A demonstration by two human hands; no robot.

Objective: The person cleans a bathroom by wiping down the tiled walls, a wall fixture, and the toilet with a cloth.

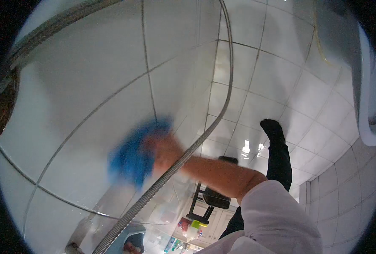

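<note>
From here: R hand [163, 150] gripping blue cloth [130, 158], just left of metal hose [231, 59]. Prob. soft, light, slippery if wet; best held bunched mid-cloth. L hand out of view, can't tell.

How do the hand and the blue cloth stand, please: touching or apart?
Touching: the head view shows the hand and the blue cloth meeting with no gap, the cloth spreading from the fingers, though blur hides the exact grip.

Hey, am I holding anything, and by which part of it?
Your right hand holds a blue cloth, apparently near its right side in the picture; blur hides the exact grip.
</note>
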